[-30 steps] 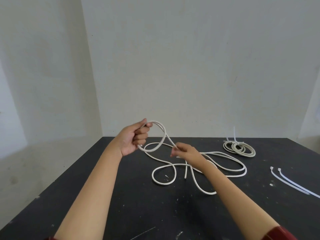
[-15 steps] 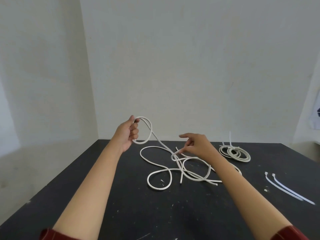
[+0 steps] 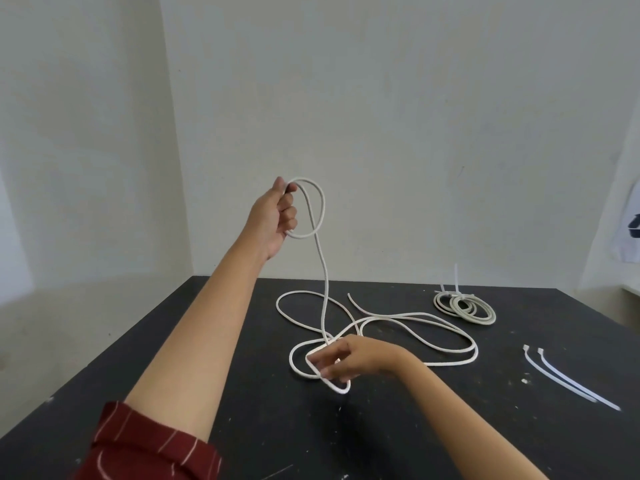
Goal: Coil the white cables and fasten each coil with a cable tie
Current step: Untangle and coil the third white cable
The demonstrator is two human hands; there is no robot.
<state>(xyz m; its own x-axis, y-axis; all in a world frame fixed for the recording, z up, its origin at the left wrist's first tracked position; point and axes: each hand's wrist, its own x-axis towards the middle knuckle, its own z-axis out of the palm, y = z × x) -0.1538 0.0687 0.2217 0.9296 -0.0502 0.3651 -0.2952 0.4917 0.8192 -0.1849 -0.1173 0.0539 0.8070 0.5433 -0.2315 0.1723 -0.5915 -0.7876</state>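
Hanging from left hand (image 3: 273,216): cable (image 3: 325,271)

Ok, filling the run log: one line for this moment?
left hand: holds raised loop | right hand: pinches loose white cable on black table | tied coil: rear right
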